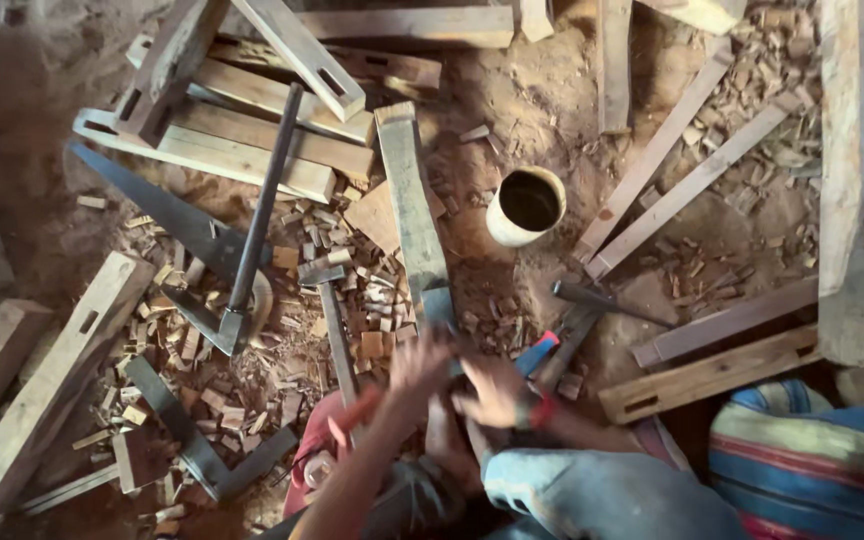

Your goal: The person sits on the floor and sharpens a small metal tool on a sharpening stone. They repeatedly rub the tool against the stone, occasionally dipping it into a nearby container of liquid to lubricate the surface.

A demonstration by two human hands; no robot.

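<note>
chips (252,350) and offcuts lie thick around you, so the plank (414,215) could skid or roll on them if you press hard. your left hand (414,372) and right hand (492,392) are both blurred at its near end; i cannot tell whether either grips it. the plank is long, grey, weathered, running away from you toward the round tin (525,205). the hammer (332,320) just beside it could snag your left wrist.

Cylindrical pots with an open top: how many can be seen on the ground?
1: a pale cylindrical pot stands on the dirt, right of the grey plank. Others may be hidden under wood.
</note>
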